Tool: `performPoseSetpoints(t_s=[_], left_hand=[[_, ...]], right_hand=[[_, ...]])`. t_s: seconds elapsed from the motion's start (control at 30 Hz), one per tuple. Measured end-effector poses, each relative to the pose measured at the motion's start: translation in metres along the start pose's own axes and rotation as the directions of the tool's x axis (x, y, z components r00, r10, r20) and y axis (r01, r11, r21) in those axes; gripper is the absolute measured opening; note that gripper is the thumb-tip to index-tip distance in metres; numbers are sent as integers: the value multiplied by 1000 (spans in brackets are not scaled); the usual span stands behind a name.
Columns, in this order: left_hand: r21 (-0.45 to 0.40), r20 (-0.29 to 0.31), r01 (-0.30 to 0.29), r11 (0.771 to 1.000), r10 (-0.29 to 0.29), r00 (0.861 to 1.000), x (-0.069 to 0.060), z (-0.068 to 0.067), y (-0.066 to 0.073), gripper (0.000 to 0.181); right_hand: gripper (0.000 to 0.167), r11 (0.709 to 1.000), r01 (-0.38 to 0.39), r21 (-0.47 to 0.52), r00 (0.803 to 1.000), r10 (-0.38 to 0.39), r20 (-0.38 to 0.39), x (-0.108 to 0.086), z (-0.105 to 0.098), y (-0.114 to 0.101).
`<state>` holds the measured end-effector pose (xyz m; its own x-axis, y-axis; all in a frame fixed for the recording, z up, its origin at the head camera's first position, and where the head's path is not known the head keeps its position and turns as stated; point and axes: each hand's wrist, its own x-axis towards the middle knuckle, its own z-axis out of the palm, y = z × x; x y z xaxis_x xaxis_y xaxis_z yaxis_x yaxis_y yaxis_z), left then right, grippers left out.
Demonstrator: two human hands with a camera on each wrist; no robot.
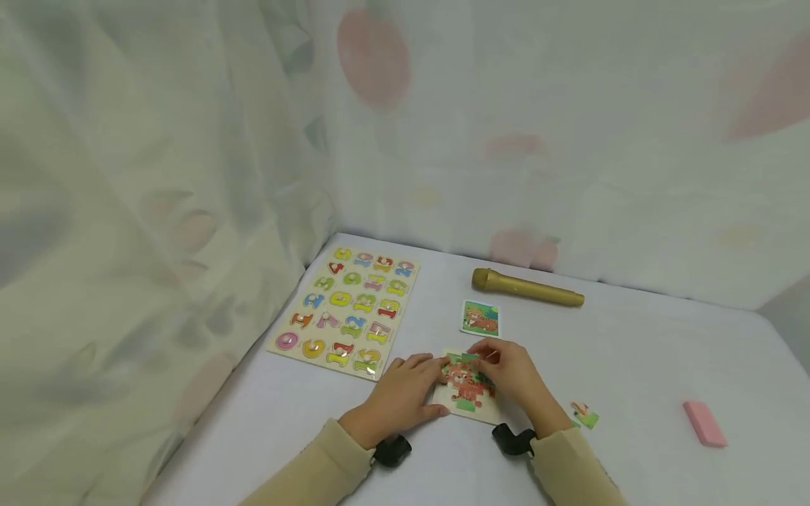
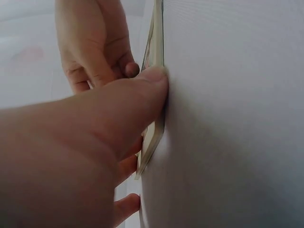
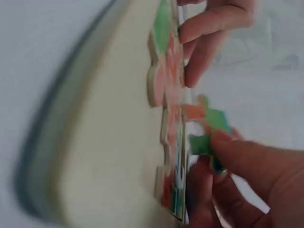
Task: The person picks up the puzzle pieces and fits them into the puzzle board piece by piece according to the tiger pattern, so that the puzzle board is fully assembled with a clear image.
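A wooden jigsaw board (image 1: 484, 416) lies in front of me, a red-orange animal picture partly assembled on it. My left hand (image 1: 408, 393) rests at its left side, fingers extended; in the left wrist view the thumb (image 2: 152, 76) touches the board's edge. Over the board's upper right, my right hand (image 1: 511, 369) pinches a green and orange puzzle piece (image 3: 216, 118) between thumb and fingers, as the right wrist view shows. Beyond the board lies a small picture card (image 1: 480, 318) with an orange animal. Loose puzzle pieces (image 1: 585, 415) lie right of my right wrist.
A number puzzle board (image 1: 344, 313) lies at the left. The gold toy microphone (image 1: 528, 287) is near the table's back edge. Far right is a pink block (image 1: 705, 424). Patterned cloth (image 1: 506, 190) hangs behind the white table.
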<state>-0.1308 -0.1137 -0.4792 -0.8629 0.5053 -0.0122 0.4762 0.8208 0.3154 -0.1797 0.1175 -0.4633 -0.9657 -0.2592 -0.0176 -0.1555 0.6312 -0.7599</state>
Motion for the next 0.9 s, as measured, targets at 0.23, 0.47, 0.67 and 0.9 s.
performPoseSetpoints(t_s=[0.23,0.47,0.67,0.9], left_hand=[[26,-16,-3,1000,4,1000,1,1,-1,52],[12,-6,-3,1000,3,1000,0,1,0,52],[-24,4,1,1000,-1,1000,1,4,3,51],[-27,1,-7,1000,7,1000,1,7,3,49]], right_hand=[[12,988,42,-151,999,-46,-24,1,6,7],[11,921,123,-369,990,-140,-20,-4,12,-1],[22,785,240,-570,966,-252,60,-27,10,-7],[28,805,29,-593,998,-52,-21,-77,-44,15]])
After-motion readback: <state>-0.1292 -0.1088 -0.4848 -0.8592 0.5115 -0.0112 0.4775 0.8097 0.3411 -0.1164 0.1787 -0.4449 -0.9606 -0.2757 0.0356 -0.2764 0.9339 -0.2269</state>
